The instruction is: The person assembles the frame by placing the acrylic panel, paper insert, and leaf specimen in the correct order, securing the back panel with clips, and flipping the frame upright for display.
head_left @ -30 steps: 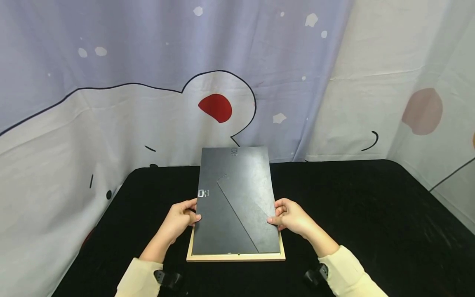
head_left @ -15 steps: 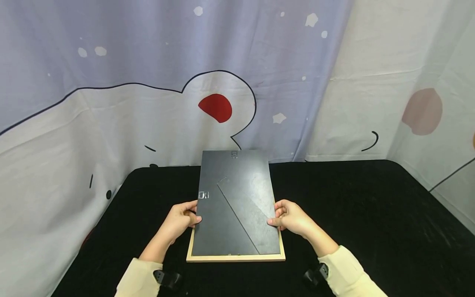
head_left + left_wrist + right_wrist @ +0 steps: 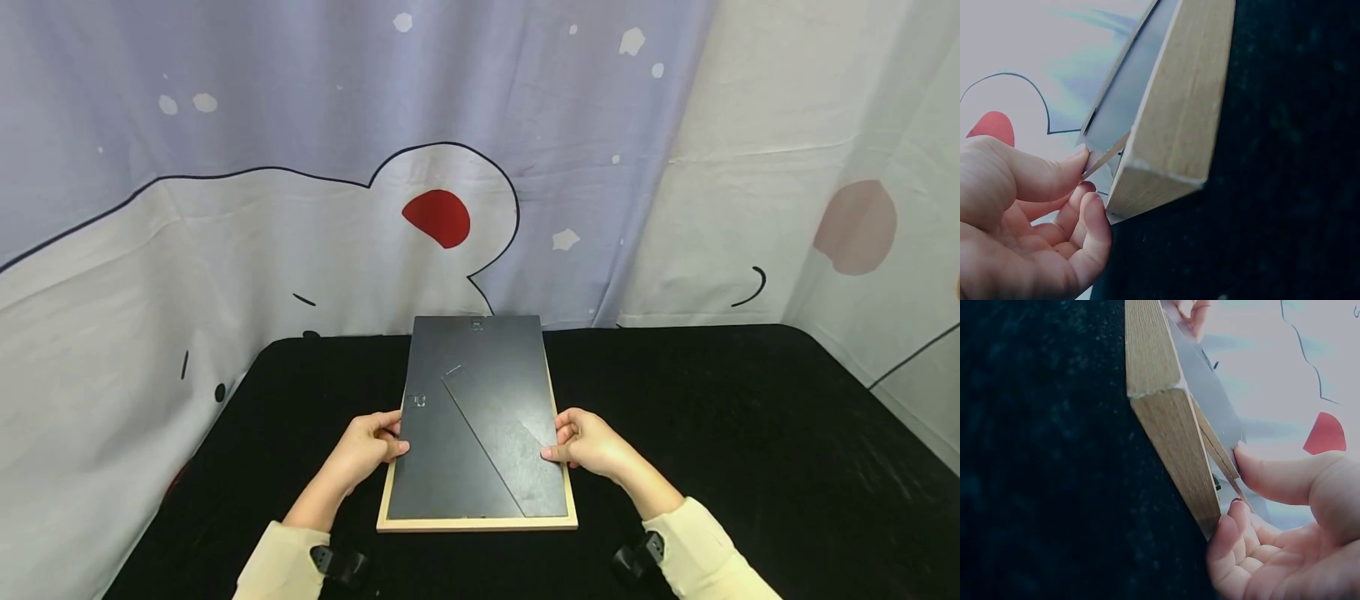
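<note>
A dark grey backing board (image 3: 480, 442) with a diagonal stand cut-out slants over a light wooden picture frame (image 3: 480, 525) on the table. Its near end sits inside the frame; the far end is raised. My left hand (image 3: 363, 450) pinches the board's left side, thumb on top and fingers below. On the opposite edge my right hand (image 3: 596, 450) holds it the same way. In the left wrist view a gap shows between the board edge and the frame's wooden side (image 3: 1179, 106). The right wrist view shows fingertips of the right hand (image 3: 1285, 512) right at the frame's side.
Black cloth covers the table (image 3: 720, 433). A patterned curtain (image 3: 300, 242) hangs behind the table's back edge and along both sides. Black wrist camera mounts (image 3: 341, 565) sit at the sleeve cuffs.
The board's raised far end has sunk lower toward the frame, both hands moving slightly down with it. Their grip stays the same, and the frame's near edge has barely moved.
</note>
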{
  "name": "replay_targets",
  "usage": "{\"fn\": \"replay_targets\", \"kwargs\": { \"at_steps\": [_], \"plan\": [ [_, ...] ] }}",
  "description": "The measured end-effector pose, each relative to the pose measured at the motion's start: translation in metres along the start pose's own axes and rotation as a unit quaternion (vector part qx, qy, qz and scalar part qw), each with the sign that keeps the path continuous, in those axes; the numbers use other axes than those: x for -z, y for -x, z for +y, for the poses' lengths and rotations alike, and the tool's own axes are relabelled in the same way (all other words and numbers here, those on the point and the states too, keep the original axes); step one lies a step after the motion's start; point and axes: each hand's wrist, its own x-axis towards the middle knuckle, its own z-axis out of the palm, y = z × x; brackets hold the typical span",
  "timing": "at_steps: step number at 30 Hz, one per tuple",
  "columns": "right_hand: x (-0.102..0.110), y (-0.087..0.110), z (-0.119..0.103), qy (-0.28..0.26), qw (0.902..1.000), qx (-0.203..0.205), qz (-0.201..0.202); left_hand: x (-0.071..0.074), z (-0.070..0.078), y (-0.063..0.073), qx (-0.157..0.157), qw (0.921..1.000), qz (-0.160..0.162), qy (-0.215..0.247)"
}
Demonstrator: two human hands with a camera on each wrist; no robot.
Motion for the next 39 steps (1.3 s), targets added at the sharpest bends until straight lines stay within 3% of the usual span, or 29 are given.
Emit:
{"fn": "replay_targets", "kwargs": {
  "at_steps": [4,10,22,39],
  "plan": [
    [-0.0004,-0.0013,0.0007,0.007,1.0000,0.000,0.004,0.0013,0.0005,0.0011,0.003,1.0000,0.001,-0.008],
    [-0.0020,-0.0020,0.0017,0.027,0.9995,-0.008,0.013,0.0009,0.0011,0.0008,0.040,0.9980,0.006,-0.048],
    [-0.0028,-0.0033,0.0035,0.034,0.9993,-0.011,0.012,-0.0003,0.0016,-0.0001,0.061,0.9940,-0.002,-0.091],
    [-0.0038,-0.0016,0.0035,0.035,0.9994,0.005,0.003,-0.0019,0.0045,0.0026,0.046,0.9940,-0.018,-0.097]
  ]
}}
